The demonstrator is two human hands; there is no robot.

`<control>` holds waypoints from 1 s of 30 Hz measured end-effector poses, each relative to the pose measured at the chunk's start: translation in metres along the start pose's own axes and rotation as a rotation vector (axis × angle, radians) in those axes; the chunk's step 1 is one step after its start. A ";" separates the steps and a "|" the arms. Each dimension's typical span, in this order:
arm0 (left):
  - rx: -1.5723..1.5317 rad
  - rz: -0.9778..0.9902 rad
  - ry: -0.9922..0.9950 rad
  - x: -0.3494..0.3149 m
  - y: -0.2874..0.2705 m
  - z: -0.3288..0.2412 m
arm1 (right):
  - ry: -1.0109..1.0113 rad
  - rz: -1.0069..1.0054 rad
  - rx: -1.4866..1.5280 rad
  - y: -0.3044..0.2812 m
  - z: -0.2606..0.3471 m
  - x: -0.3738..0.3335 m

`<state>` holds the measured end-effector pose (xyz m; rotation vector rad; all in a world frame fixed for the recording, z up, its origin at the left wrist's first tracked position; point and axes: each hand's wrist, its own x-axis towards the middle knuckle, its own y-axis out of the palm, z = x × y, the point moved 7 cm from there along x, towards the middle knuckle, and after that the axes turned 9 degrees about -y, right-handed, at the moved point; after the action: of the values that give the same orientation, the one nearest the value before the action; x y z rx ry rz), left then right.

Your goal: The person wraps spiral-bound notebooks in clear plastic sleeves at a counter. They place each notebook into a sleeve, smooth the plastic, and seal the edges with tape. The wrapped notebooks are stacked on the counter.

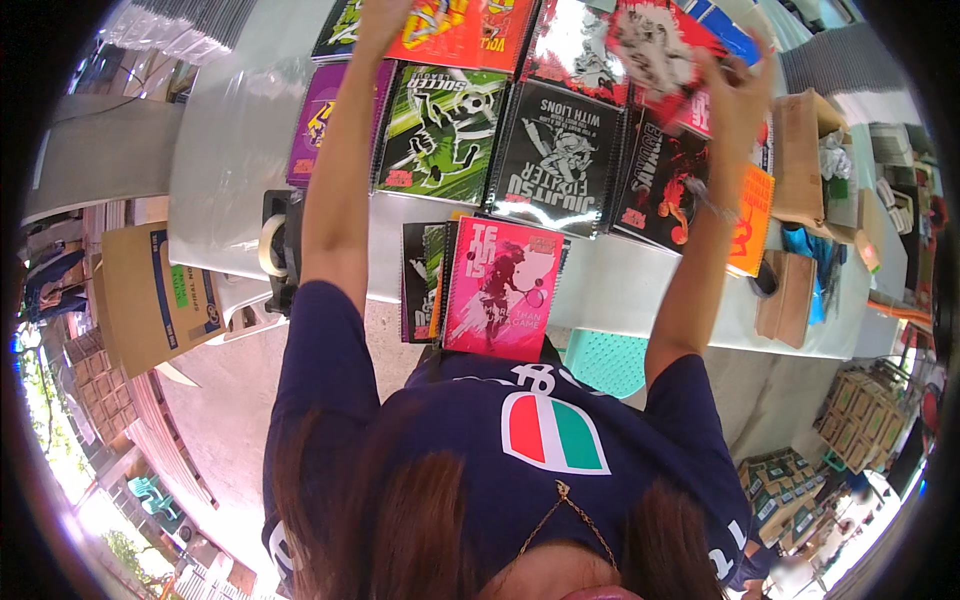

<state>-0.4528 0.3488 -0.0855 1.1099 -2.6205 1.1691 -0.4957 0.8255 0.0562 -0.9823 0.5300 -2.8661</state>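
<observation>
Up at the right, my right hand [738,90] is closed on the edge of a red spiral notebook [655,55] with a white figure on its cover; it tilts above the others and is smeared by motion. My left hand [385,14] reaches to the top edge beside an orange-red notebook [440,35], its fingers cut off from view. Below lie stacks of spiral notebooks: a purple one [318,115], a green soccer one [440,130], a black martial-arts one [553,155] and a black-and-red one [665,185]. A pink tennis notebook [505,285] tops a pile at my lap.
A tape dispenser [280,245] sits at the table's left edge, near a cardboard box [155,295]. An orange notebook [750,220] and open cartons [800,160] lie at the right. Grey stacks [850,65] stand far right. A green stool [605,360] is below the table edge.
</observation>
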 end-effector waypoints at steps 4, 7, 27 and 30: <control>-0.480 -0.081 -0.141 -0.085 -0.141 -0.080 | 0.020 0.001 0.066 -0.038 0.094 -0.027; -0.743 -0.048 -0.343 -0.172 -0.197 -0.135 | 0.061 0.303 0.113 -0.002 0.099 -0.066; 0.145 -0.010 -0.496 0.007 -0.097 0.142 | 0.334 0.386 -0.170 0.042 0.075 -0.353; -0.085 -0.012 -0.262 0.008 -0.074 0.059 | 0.336 0.329 -0.285 0.037 0.069 -0.360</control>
<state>-0.3990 0.2714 -0.0786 1.3423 -2.8171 0.9579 -0.1695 0.8316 -0.1154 -0.3798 1.0414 -2.7035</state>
